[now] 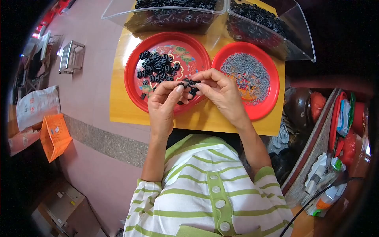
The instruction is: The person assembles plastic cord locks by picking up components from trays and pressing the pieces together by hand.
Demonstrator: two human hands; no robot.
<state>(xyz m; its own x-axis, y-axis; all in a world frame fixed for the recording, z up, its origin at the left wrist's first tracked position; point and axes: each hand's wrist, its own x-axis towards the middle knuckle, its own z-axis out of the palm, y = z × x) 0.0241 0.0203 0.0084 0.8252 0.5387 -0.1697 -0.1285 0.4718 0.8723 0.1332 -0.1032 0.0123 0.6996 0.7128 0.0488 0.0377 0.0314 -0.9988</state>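
My left hand (pixel 164 102) and my right hand (pixel 222 94) meet over the lower right of a round red tray (pixel 129 63). Thumb and fingertips of the left pinch a small black plastic piece (pixel 182 84). Right thumb and forefinger close on another small black piece (pixel 192 82) beside it; whether the two are joined is too small to tell. More black pieces show just beneath the fingers. A heap of black two-holed plastic pieces (pixel 158 66) lies in the tray. Small grey screw-like pins (pixel 246 71) fill a second red tray (pixel 275 81), right of my right hand.
Both trays stand on a yellow tabletop (pixel 118 106). Behind them are two clear bins, the left bin (pixel 166 19) and the right bin (pixel 272 37), full of black pieces. A metal stool (pixel 71 57) and an orange bag (pixel 55 136) are at left. Jars (pixel 298 103) stand at right.
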